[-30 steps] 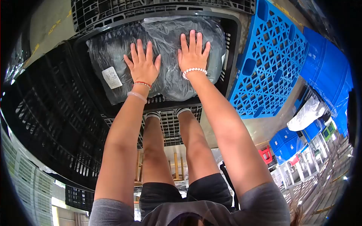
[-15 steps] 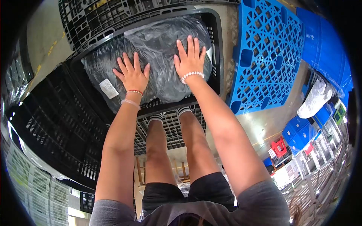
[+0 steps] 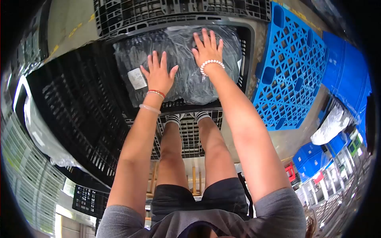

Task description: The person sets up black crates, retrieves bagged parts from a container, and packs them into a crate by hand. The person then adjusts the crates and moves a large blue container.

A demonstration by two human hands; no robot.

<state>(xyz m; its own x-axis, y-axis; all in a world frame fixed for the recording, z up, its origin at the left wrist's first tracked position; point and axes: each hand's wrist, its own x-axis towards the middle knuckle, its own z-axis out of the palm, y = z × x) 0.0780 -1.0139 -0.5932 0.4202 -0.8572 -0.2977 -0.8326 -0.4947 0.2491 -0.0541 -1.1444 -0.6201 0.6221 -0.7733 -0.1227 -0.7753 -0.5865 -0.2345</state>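
Clear plastic film covers a dark, bulky wrapped bundle point(image 3: 183, 75) that fills a black crate point(image 3: 247, 59). My left hand point(image 3: 158, 75) lies on the bundle left of its middle, fingers spread, just right of a white label point(image 3: 137, 79). Farther right and nearer the far edge, my right hand point(image 3: 208, 49) rests on the same plastic with its fingers apart. Both palms face down, and neither hand grips anything. What is inside the wrapping cannot be made out clearly.
Black pallets point(image 3: 178, 11) lie beyond the crate. A blue lattice pallet point(image 3: 293, 75) is at the right, with blue containers point(image 3: 345, 67) past it. Tall black crates point(image 3: 79, 107) stand close on the left. My feet point(image 3: 173, 119) are on a black grid pallet.
The view has shifted, so the crate sits farther right in it. My left hand is now closer to my right hand and to the right of the label. Both hands stay spread on the bundle.
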